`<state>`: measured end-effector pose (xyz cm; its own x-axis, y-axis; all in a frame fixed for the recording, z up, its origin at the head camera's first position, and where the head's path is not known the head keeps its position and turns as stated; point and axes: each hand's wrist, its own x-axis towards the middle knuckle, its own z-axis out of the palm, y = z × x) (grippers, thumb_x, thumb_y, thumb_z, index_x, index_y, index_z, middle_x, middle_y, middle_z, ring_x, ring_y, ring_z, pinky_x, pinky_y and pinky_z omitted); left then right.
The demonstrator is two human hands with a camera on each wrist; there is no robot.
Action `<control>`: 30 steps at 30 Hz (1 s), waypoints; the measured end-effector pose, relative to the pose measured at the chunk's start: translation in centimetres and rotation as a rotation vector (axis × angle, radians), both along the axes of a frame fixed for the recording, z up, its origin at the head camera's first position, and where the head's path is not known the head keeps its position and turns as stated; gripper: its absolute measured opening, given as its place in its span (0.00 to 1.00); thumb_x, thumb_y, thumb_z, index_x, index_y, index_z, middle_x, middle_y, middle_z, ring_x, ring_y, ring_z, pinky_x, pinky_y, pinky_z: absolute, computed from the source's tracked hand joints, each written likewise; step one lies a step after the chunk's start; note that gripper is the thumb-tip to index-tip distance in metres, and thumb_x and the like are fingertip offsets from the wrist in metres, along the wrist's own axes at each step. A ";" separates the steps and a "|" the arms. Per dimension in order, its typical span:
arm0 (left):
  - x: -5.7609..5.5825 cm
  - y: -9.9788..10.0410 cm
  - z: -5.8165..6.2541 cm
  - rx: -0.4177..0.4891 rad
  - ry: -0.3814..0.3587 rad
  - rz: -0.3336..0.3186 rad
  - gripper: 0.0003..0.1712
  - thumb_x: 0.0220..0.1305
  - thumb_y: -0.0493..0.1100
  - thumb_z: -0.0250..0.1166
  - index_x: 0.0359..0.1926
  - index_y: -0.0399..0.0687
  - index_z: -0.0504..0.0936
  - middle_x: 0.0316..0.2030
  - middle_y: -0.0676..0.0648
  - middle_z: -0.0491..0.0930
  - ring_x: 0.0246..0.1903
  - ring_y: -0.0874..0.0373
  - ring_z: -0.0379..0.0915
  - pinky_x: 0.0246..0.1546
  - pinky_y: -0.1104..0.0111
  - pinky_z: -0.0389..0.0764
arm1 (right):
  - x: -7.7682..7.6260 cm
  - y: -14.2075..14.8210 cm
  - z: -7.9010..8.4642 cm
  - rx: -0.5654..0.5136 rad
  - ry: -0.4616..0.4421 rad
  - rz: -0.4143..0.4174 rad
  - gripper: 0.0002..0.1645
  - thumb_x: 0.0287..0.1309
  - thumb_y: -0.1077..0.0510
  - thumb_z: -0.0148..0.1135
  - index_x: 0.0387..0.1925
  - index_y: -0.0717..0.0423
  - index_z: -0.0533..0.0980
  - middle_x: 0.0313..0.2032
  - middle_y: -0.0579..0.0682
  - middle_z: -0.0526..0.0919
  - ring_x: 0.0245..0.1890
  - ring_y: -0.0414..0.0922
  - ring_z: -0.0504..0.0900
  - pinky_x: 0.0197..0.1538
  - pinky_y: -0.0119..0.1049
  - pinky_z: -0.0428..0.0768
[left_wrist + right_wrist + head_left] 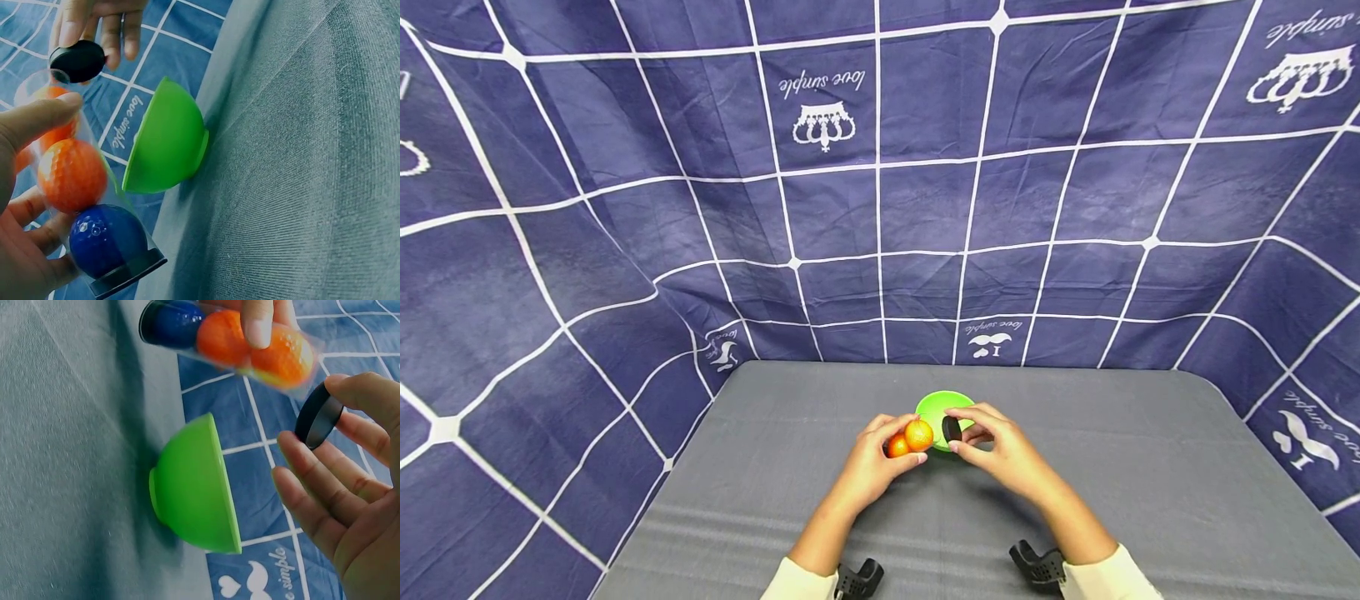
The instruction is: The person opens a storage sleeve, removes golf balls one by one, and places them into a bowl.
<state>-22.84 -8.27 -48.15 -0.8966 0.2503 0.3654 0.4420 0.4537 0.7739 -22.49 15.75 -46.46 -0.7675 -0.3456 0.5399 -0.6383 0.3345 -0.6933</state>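
Note:
My left hand (874, 460) grips a clear plastic tube (115, 181) that holds a blue golf ball (107, 240) at its black-capped end and two orange golf balls (73, 175) above it. The tube's other end has no lid on it. Between thumb and fingertips, my right hand (1006, 450) pinches a round black cap (319, 415), held just off that uncapped end. A green bowl (934, 407) stands on the table right behind both hands, its inside partly hidden in the head view by the right fingers.
The bowl sits upright on a grey cloth-covered table (775, 450). A blue curtain (925, 208) with a white grid hangs behind the table and along both sides. Black wrist mounts (1037, 565) are strapped near both sleeves.

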 end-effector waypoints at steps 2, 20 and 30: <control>-0.1 -0.1 -0.1 0.037 -0.014 0.020 0.30 0.52 0.46 0.79 0.58 0.59 0.84 0.46 0.51 0.81 0.47 0.58 0.78 0.50 0.70 0.78 | -0.2 0.3 -0.1 0.004 0.021 -0.023 0.26 0.55 0.65 0.73 0.57 0.62 0.79 0.46 0.56 0.84 0.34 0.36 0.84 0.42 0.38 0.87; -1.3 -1.3 -0.9 0.245 -0.051 0.122 0.32 0.55 0.42 0.77 0.62 0.45 0.79 0.49 0.42 0.80 0.48 0.56 0.80 0.51 0.70 0.81 | -1.8 4.4 -0.6 0.113 -0.031 -0.281 0.25 0.54 0.63 0.74 0.55 0.60 0.81 0.47 0.54 0.83 0.33 0.30 0.79 0.40 0.32 0.84; -1.7 -1.4 -1.2 0.281 -0.119 0.152 0.33 0.56 0.39 0.76 0.63 0.46 0.79 0.55 0.41 0.80 0.50 0.52 0.81 0.56 0.64 0.81 | -2.4 6.0 -1.9 0.220 -0.111 -0.393 0.24 0.56 0.58 0.74 0.54 0.61 0.82 0.43 0.54 0.83 0.30 0.35 0.77 0.35 0.28 0.77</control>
<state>-24.53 -9.67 -49.37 -0.9565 0.0147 0.2912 0.2843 0.2688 0.9203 -24.93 21.78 -48.40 -0.9123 -0.1139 0.3933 -0.3593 0.6833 -0.6356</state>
